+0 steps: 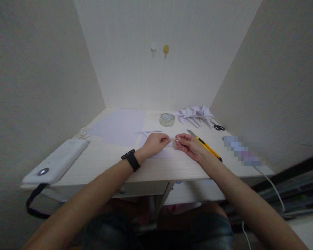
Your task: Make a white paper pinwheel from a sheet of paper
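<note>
My left hand and my right hand meet at the middle of a pale wooden desk. Both pinch a small piece of white paper between their fingertips, over a sheet lying flat on the desk. A black band is on my left wrist. A yellow utility knife with its blade out lies just right of my right hand, untouched.
Large white sheets lie at the back left. A roll of clear tape, folded white paper pinwheels and black scissors sit at the back. A white device with a strap rests on the left edge. Walls enclose three sides.
</note>
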Demonstrator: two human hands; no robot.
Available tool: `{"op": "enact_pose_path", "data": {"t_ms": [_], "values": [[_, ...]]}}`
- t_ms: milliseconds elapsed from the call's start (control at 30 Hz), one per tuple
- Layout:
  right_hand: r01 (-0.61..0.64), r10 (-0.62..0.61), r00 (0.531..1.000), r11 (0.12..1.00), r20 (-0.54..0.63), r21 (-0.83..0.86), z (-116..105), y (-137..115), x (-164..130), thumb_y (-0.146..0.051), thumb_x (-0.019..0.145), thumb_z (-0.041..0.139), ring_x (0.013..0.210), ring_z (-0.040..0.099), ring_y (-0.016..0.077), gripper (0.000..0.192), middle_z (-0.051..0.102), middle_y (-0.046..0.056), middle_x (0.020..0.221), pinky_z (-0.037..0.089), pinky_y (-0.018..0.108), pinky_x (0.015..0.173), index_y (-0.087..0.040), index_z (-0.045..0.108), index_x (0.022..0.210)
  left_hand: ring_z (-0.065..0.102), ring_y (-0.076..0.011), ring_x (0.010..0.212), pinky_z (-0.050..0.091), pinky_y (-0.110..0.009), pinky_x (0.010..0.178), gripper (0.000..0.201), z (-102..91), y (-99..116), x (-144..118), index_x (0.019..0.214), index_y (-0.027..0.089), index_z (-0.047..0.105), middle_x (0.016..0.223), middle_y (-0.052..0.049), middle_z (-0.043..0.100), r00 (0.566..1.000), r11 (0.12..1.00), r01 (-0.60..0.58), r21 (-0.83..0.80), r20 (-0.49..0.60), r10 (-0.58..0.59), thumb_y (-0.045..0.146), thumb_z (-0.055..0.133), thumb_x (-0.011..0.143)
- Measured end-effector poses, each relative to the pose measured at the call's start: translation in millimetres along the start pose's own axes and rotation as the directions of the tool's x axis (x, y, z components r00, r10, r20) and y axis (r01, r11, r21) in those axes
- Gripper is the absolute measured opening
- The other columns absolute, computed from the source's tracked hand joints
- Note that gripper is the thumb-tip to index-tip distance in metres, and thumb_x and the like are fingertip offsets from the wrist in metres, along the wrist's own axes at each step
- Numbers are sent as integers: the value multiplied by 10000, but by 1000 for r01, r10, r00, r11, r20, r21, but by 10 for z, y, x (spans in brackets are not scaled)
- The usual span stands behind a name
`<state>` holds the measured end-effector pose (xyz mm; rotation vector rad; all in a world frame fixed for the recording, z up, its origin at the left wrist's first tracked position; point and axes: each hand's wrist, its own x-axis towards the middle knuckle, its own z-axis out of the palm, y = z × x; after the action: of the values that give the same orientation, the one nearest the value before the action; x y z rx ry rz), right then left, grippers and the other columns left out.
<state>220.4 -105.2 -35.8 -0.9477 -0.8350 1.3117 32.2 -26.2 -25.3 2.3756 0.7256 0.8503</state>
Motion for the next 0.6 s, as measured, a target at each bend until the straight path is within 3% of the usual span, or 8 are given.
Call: {"op": "enact_pose_path", "data": {"t_ms": [100,267,367,500,600], "values": [[1,0,999,999,-32,44,-30,33,49,-127,618,877,741,718,116,218,747,30,777,606,197,802,-156,729,775,612,-133,606,441,-229,583,190,-15,-39,37,771,130,718,709,-45,709,989,968,137,-210,-23,-145,282,638,853],[-1,1,1000,999,6,33,40,-21,204,-27,639,826,828,739,155,211,764,54,818,599,234,882,-159,732,773,499,-70,427,383,-185,437,120,-53,-21,78,770,102,677,569,17,594,911,792,363,-491,9,-411,213,716,794],[-20,20,1000,999,18,-25,136,-144,381,-17,711,775,758,735,137,163,759,67,798,612,202,795,-141,730,806,502,-64,434,404,-178,432,96,-73,7,86,793,90,682,589,6,600,889,738,381,-557,0,-459,179,682,828],[-30,33,999,994,23,-107,244,-232,606,-72,818,707,514,637,71,53,689,28,619,562,133,554,-114,706,786,516,-72,466,440,-184,436,104,-92,-11,101,763,90,676,598,-1,593,863,690,388,-611,-22,-505,169,673,830],[2,-4,1000,995,-19,-97,284,-157,670,-121,857,678,437,569,53,131,643,-6,565,476,118,416,-126,663,727,528,-84,510,460,-185,446,108,-96,-68,119,752,95,678,593,2,577,851,668,370,-646,-53,-523,188,708,797]]}}
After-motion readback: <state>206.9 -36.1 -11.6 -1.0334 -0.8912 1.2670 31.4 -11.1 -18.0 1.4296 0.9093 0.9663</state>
